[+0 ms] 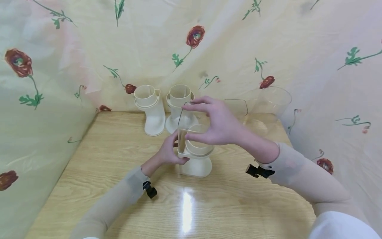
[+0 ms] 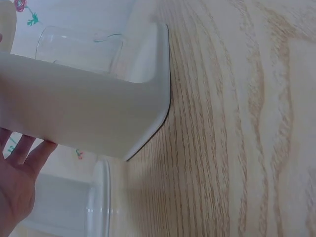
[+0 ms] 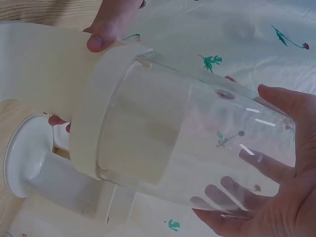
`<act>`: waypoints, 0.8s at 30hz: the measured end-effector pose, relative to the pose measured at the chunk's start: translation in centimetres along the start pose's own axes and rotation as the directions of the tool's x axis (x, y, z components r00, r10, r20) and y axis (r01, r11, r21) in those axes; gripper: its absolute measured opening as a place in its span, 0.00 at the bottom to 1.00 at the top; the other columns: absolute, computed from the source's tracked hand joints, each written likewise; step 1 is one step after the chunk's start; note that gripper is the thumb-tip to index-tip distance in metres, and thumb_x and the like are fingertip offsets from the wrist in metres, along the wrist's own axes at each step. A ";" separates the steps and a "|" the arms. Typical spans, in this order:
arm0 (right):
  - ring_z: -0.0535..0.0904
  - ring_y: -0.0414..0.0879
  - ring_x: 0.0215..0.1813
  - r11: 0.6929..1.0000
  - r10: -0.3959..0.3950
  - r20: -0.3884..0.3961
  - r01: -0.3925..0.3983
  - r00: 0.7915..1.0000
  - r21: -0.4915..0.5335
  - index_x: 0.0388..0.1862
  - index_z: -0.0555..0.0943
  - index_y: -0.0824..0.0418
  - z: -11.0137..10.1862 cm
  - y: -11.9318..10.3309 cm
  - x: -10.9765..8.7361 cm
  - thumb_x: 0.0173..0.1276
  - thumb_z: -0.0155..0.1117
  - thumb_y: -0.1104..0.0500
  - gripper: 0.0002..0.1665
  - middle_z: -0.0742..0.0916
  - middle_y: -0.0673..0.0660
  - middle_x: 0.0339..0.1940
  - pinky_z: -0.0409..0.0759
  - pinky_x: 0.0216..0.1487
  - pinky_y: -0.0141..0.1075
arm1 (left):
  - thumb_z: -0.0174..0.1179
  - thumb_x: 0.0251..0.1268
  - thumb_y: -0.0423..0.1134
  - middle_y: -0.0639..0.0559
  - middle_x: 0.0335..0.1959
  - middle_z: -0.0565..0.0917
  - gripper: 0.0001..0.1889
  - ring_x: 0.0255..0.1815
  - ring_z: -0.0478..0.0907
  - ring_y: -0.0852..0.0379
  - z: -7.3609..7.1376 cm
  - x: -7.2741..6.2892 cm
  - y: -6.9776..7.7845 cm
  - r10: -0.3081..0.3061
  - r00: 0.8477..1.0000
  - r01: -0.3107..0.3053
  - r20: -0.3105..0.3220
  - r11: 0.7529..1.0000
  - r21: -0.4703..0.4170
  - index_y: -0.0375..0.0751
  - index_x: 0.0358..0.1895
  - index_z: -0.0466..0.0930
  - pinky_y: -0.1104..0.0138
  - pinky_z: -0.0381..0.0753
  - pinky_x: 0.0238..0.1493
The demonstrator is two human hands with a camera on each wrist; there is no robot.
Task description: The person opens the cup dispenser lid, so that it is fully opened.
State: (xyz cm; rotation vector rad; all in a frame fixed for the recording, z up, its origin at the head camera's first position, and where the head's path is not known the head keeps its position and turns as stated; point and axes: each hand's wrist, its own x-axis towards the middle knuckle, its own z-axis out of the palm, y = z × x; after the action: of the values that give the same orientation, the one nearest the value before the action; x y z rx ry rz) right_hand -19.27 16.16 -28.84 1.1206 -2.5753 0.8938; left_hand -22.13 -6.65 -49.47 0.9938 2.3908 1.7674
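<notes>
A white plastic stand (image 1: pixel 195 166) with a round collar on top stands near the middle of the table. My left hand (image 1: pixel 167 151) grips it just below the collar, thumb on the near side; the left wrist view shows the fingers against its pale body (image 2: pixel 79 108). Over the collar sits a clear plastic container (image 3: pixel 217 113), its rim at the white ledge (image 3: pixel 103 108) around the collar. My right hand (image 1: pixel 219 122) holds this container from above, thumb and fingers spread around its closed end (image 3: pixel 261 158).
Two similar white stands, one at the back left (image 1: pixel 154 119) and one beside it (image 1: pixel 179 96), stand near the patterned curtain (image 1: pixel 155 43). Clear containers stand at the back right, a round one (image 1: pixel 274 96) and a squarer one (image 1: pixel 235 101). Curtain sheets border the wooden table (image 1: pixel 119 159).
</notes>
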 end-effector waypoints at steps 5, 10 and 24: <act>0.81 0.54 0.68 1.000 0.013 -0.015 -0.013 1.000 0.029 0.69 0.85 0.50 -0.1 0.4 -0.5 0.51 0.87 0.45 0.44 0.83 0.59 0.69 0.82 0.54 0.47 | 0.78 0.35 0.34 0.40 0.59 0.82 0.44 0.64 0.82 0.39 0.3 0.3 0.0 0.004 1.000 -0.004 0.022 1.000 -0.012 0.39 0.64 0.70 0.52 0.91 0.57; 0.81 0.52 0.67 1.000 0.019 -0.017 -0.018 1.000 0.022 0.69 0.85 0.47 0.0 0.4 -0.6 0.52 0.87 0.43 0.43 0.83 0.58 0.71 0.82 0.52 0.46 | 0.77 0.32 0.33 0.39 0.60 0.82 0.47 0.65 0.82 0.37 0.1 0.2 0.3 -0.002 1.000 0.002 0.023 1.000 -0.025 0.39 0.66 0.69 0.52 0.91 0.56; 0.80 0.58 0.71 1.000 0.007 0.071 -0.006 0.997 -0.021 0.68 0.85 0.54 -0.4 -0.3 0.6 0.53 0.86 0.41 0.43 0.83 0.62 0.71 0.84 0.58 0.51 | 0.75 0.34 0.35 0.40 0.55 0.87 0.39 0.58 0.84 0.39 0.0 -0.5 -0.1 0.019 1.000 -0.019 -0.011 1.000 0.016 0.36 0.61 0.79 0.51 0.92 0.53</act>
State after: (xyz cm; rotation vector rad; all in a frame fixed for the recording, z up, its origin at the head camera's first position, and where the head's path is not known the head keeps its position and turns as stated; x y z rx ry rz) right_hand -19.47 15.89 -28.17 1.1593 -2.6402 0.8417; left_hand -21.78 -6.85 -49.71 1.0145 2.4144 1.7675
